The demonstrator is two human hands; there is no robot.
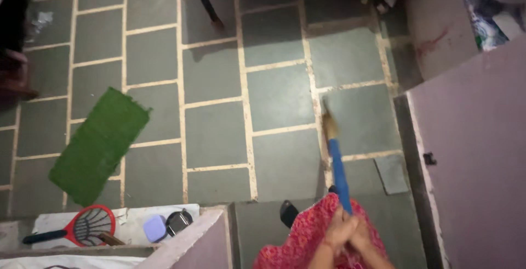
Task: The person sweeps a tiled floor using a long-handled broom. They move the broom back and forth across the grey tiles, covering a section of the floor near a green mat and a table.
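Observation:
A broom with a blue handle and a pale bristle head rests its tip on the grey tiled floor. Both my hands grip the lower end of the handle at the bottom of the view. My left hand and my right hand are clasped close together, one against the other. A red patterned garment hangs below my arms, and a dark shoe shows beside it.
A green mat lies askew on the floor at left. A low ledge at bottom left holds a red racket-shaped swatter and small items. A pinkish door or wall stands at right. A dark furniture leg is at the top.

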